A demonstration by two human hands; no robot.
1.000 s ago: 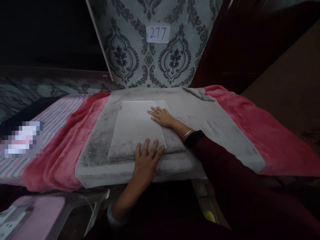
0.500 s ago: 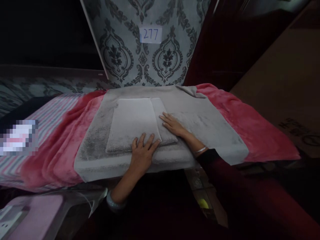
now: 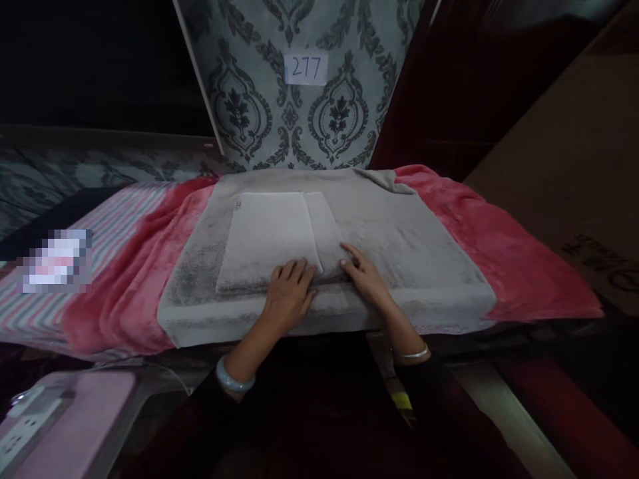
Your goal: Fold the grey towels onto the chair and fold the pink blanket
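A small folded grey towel [image 3: 272, 236] lies on a larger grey towel [image 3: 399, 239] spread over a raised surface. My left hand [image 3: 288, 295] rests flat on the small towel's near edge, fingers stretched out and close together. My right hand [image 3: 363, 274] lies just to its right at the towel's near right corner, fingers extended and touching the fabric. Neither hand grips anything. A pale bangle sits on my left wrist and a thin silver one on my right.
A pink blanket [image 3: 499, 239] lies under the grey towel, with striped cloth [image 3: 104, 226] to the left. A patterned panel bearing a paper label "277" [image 3: 305, 68] stands behind. A pink box with a socket strip [image 3: 54, 426] sits at the lower left.
My right hand has slid from the middle of the small towel back toward its near right corner. My left hand stayed at the near edge, drawing back slightly.
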